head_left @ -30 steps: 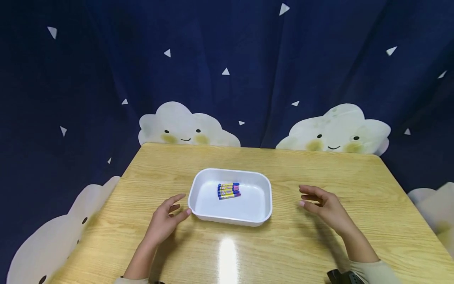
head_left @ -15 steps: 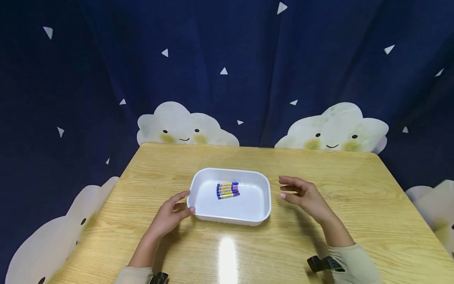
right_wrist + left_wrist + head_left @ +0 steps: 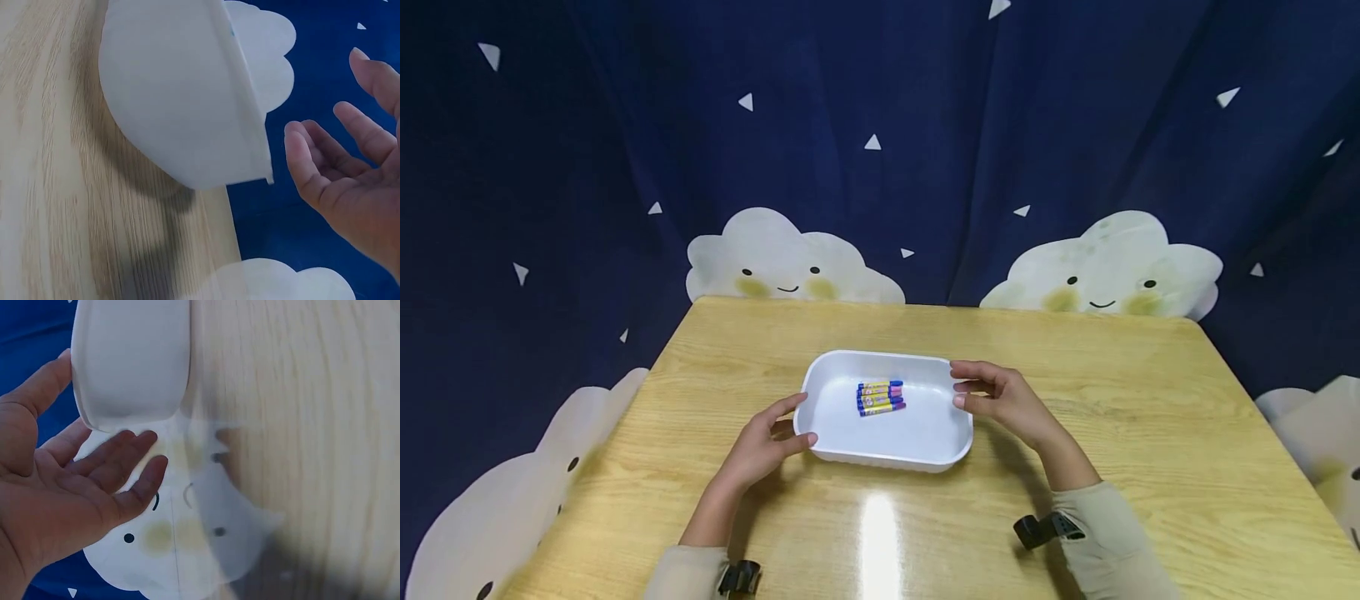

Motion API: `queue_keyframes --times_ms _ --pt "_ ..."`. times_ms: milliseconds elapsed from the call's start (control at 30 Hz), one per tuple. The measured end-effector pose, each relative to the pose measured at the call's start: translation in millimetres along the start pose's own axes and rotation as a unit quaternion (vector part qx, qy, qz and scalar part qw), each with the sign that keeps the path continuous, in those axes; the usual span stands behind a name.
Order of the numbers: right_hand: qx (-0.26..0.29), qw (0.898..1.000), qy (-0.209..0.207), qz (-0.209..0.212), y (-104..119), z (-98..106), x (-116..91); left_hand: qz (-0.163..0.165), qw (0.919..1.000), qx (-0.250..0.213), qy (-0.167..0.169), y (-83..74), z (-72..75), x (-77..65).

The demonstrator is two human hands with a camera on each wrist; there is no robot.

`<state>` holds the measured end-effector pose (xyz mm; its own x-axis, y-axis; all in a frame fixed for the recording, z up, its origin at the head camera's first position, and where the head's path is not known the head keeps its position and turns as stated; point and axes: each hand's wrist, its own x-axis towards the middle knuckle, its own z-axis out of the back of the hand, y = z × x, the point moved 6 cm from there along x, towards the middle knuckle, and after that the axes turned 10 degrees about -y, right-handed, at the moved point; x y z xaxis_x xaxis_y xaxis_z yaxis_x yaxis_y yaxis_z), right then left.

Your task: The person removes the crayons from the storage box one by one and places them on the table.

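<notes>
A white rectangular plastic tray [image 3: 917,437] sits on the wooden table, and several crayons [image 3: 881,398] in yellow and blue wrappers lie side by side in it. At the tray's left end is my left hand [image 3: 763,443], its thumb and index fingertips right at the rim. My right hand [image 3: 1003,400] overlaps the right rim in the head view, fingers loosely bent. In the left wrist view the left fingers [image 3: 119,453] spread around the end of the tray [image 3: 131,362]. A gap shows between the right fingers [image 3: 303,156] and the tray [image 3: 178,100] in the right wrist view.
The light wooden table [image 3: 760,333] ends at a dark blue curtain [image 3: 820,100] with white triangles. White smiling clouds [image 3: 790,258] rise behind its far edge. Each wrist wears a small black camera [image 3: 1037,531]. Light glares off the table in front of the tray.
My right hand has moved left across the table to the tray's right rim. The left hand has shifted slightly right, up to the left rim. The tray and crayons stay in place.
</notes>
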<state>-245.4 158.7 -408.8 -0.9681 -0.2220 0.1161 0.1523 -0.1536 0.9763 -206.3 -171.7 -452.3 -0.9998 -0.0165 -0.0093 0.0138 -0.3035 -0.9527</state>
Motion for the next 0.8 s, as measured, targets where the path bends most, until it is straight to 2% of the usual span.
queue_keyframes --times_ms 167,400,500,800 --pt "0.005 0.999 0.027 -0.023 -3.6 -14.0 11.7 -0.002 1.0000 0.000 0.009 -1.6 -2.5 3.2" --pt "-0.006 0.998 0.052 -0.038 -11.9 -32.7 25.6 0.002 0.9999 0.010 -0.010 -3.7 -1.6 1.2" --pt "-0.009 0.997 0.059 -0.048 -16.0 -39.9 28.1 0.003 0.9999 0.006 -0.008 -2.9 -2.2 -2.3" --pt "-0.028 0.997 0.065 -0.044 -18.1 -61.3 40.8 0.004 0.9995 0.000 -0.032 -2.9 0.7 -7.7"
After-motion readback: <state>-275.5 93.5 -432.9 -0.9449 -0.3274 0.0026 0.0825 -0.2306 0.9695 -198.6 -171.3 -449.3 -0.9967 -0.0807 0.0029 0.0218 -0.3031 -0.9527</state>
